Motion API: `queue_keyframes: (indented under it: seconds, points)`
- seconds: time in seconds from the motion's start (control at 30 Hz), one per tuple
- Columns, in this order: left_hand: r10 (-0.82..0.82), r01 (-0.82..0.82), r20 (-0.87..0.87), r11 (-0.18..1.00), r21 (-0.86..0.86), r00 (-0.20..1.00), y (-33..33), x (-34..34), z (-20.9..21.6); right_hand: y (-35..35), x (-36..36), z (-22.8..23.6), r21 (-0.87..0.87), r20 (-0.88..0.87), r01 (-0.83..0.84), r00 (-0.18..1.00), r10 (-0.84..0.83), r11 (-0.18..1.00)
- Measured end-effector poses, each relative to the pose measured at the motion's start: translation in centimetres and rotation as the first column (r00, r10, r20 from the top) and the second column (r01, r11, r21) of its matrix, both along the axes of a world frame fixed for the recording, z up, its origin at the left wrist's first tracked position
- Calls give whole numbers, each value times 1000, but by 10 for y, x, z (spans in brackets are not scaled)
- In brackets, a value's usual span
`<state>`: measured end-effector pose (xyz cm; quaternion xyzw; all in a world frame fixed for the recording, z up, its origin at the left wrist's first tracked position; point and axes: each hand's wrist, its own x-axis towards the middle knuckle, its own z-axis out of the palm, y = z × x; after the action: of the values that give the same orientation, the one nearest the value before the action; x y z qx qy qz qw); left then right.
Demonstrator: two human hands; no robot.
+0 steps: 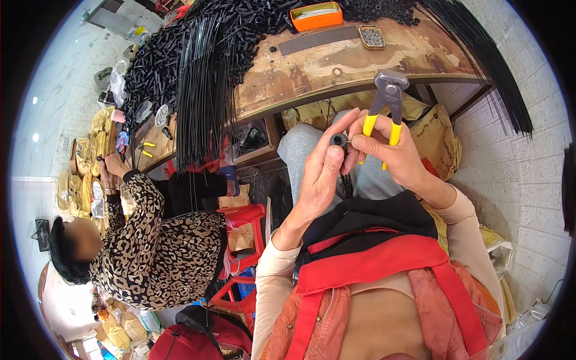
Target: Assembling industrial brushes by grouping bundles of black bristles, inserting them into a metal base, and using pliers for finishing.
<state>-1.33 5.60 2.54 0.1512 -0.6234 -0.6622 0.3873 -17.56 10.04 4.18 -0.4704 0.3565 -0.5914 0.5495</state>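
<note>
My left hand (321, 171) is closed around a short black tubular part (339, 140), its round open end turned up between thumb and fingers. My right hand (408, 157) is wrapped around end-cutting pincers (390, 96) with grey jaws and yellow handles. The pincers' head points away from me, beyond my fingers. My right thumb and fingertip meet close beside the black part, at what looks like a thin wire or pin, too small to make out. Both hands are above my lap, in front of the wooden table (288, 81).
On the table lie a heap of black tubular parts (156, 78), bundles of long black rods (207, 96) (498, 78), an orange box (316, 16), a dark flat strip (318, 40) and a tin of small metal pieces (372, 38). A co-worker (162, 252) sits at left, near red stools (246, 234).
</note>
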Motion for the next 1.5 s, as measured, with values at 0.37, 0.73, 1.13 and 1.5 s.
queue_keyframes:
  seconds: [0.37, 0.73, 1.13, 1.5]
  points:
    - [-111, 118, -66, 986, 117, 992, -12, 3, -3, -21, -6, -4, -239, -232, 130, 955, -187, 962]
    - [55, -45, 192, 998, -54, 980, -8, 3, 7, 28, -44, 62, 326, -782, -103, 529, 329, 940]
    - [-95, 101, 100, 993, -58, 990, -16, 9, -2, 21, -52, 88, 471, -646, -236, 564, 514, 850]
    - [-116, 118, 54, 993, -30, 992, -12, 20, -11, 34, -44, 61, 474, -595, -248, 618, 514, 845]
